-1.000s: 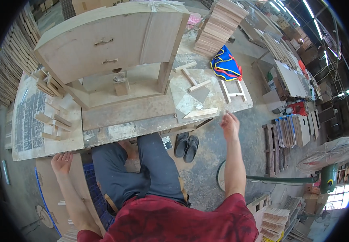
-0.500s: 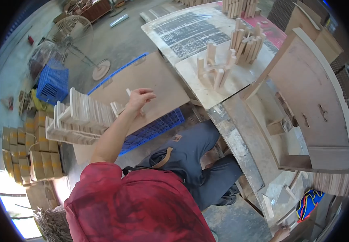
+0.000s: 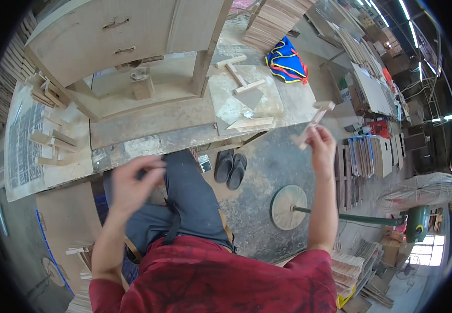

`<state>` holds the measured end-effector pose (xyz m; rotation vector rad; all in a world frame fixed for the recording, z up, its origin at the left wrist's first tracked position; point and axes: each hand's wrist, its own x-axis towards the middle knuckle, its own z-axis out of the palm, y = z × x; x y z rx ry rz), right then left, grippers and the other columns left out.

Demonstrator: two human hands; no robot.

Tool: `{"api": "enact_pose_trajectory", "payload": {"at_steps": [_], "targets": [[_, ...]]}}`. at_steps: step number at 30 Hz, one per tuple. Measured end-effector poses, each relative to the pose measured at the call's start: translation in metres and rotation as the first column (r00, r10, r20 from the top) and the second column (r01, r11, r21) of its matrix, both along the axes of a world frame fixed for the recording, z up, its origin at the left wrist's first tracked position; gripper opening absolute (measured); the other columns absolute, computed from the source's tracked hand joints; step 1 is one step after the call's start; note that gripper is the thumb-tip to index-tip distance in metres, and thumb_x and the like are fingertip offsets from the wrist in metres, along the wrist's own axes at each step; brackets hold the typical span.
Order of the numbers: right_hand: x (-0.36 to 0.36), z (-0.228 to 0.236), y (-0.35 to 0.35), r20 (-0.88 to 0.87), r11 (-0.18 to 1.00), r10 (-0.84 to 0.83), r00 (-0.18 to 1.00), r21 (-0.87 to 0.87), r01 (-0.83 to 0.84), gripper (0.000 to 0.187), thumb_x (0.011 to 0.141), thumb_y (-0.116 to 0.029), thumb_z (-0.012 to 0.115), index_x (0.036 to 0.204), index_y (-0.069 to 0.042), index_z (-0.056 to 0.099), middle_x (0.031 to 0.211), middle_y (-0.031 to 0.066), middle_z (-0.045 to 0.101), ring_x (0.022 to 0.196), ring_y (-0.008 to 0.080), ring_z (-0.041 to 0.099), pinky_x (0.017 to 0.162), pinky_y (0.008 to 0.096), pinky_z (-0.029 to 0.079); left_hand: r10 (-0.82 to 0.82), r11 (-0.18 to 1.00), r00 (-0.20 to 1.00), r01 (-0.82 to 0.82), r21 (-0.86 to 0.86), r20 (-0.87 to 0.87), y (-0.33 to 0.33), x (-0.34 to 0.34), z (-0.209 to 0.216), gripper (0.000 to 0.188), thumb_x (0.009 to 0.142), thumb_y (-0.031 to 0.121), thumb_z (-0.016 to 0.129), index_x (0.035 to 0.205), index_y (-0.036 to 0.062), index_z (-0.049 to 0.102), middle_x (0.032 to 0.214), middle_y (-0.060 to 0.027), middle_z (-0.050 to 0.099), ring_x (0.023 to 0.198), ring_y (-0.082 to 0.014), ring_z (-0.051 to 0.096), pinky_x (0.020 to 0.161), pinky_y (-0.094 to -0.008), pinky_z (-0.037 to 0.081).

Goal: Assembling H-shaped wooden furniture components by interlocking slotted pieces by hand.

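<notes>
My right hand (image 3: pixel 321 144) is raised to the right of the workbench and grips a small wooden T-shaped piece (image 3: pixel 312 123) by its stem. My left hand (image 3: pixel 131 183) is blurred above my lap, fingers curled; whether it holds anything is unclear. In front of me on the workbench (image 3: pixel 147 138) stands a pale wooden cabinet (image 3: pixel 116 36) with two drawer handles and legs. Two more wooden T-shaped pieces (image 3: pixel 239 78) and a flat strip (image 3: pixel 249 123) lie on a board on the bench's right part.
Small wood blocks (image 3: pixel 48 141) stand on a panel at the bench's left. A pair of dark sandals (image 3: pixel 230 168) lies on the floor near my knees. A round fan base (image 3: pixel 287 207), stacked planks (image 3: pixel 273 21), a blue cloth (image 3: pixel 286 60) and boards (image 3: pixel 364 156) lie to the right.
The view swung from the left-side stacks back to the bench. My left hand left the stacked pieces and came to my lap. My right hand now holds a T-shaped piece up.
</notes>
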<state>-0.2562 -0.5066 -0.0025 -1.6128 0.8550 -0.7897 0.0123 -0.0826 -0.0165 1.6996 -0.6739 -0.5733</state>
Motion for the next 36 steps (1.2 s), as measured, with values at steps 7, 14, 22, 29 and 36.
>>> {"api": "enact_pose_trajectory", "payload": {"at_steps": [7, 14, 22, 29, 36], "targets": [[0.053, -0.025, 0.181, 0.323, 0.949, 0.061, 0.945, 0.274, -0.155, 0.016, 0.096, -0.004, 0.068, 0.112, 0.000, 0.068, 0.100, 0.0070, 0.073, 0.085, 0.0097, 0.065, 0.076, 0.0256, 0.054, -0.453, 0.884, 0.887, 0.460, -0.079, 0.092, -0.126, -0.061, 0.007, 0.041, 0.092, 0.022, 0.073, 0.127, 0.0024, 0.066, 0.097, -0.0141, 0.077, 0.092, -0.0179, 0.074, 0.081, -0.0311, 0.055], [0.086, -0.039, 0.164, -0.162, 0.867, 0.285, 0.945, -0.377, -0.326, 0.018, 0.093, -0.011, 0.073, 0.107, 0.000, 0.068, 0.105, 0.0113, 0.071, 0.095, 0.0258, 0.067, 0.083, 0.0369, 0.054, -0.336, 0.941, 0.916, 0.319, -0.109, -0.220, -0.071, -0.039, -0.023, 0.037, 0.098, 0.013, 0.067, 0.130, -0.0046, 0.062, 0.108, -0.0134, 0.075, 0.098, -0.0152, 0.071, 0.088, -0.0299, 0.054], [0.109, -0.108, 0.047, -0.638, 0.658, -0.202, 0.743, -0.650, -0.380, 0.061, 0.088, -0.048, 0.072, 0.123, 0.002, 0.070, 0.141, 0.0293, 0.051, 0.131, 0.0459, 0.043, 0.113, 0.0516, 0.036, -0.230, 0.971, 0.944, 0.206, -0.121, -0.235, -0.059, -0.032, -0.008, 0.034, 0.099, 0.011, 0.066, 0.129, -0.0060, 0.061, 0.107, -0.0131, 0.075, 0.099, -0.0162, 0.072, 0.087, -0.0291, 0.055], [0.134, -0.107, 0.057, -0.599, 0.486, -0.313, 0.737, -0.768, -0.418, 0.056, 0.086, -0.046, 0.071, 0.098, 0.008, 0.076, 0.134, 0.0269, 0.056, 0.126, 0.0422, 0.047, 0.111, 0.0515, 0.035, -0.214, 0.977, 0.937, 0.203, -0.070, -0.276, -0.060, -0.031, -0.015, 0.035, 0.099, 0.011, 0.065, 0.130, -0.0054, 0.061, 0.103, -0.0116, 0.075, 0.097, -0.0137, 0.070, 0.085, -0.0279, 0.054], [0.145, -0.110, 0.064, -0.641, 0.504, -0.317, 0.699, -0.738, -0.449, 0.044, 0.088, -0.036, 0.068, 0.090, 0.007, 0.078, 0.132, 0.0205, 0.060, 0.123, 0.0382, 0.050, 0.110, 0.0503, 0.034, -0.231, 0.972, 0.937, 0.210, -0.105, -0.261, -0.063, -0.031, -0.024, 0.033, 0.099, 0.011, 0.065, 0.129, -0.0042, 0.063, 0.100, -0.0088, 0.074, 0.092, -0.0106, 0.067, 0.082, -0.0257, 0.052]]}}
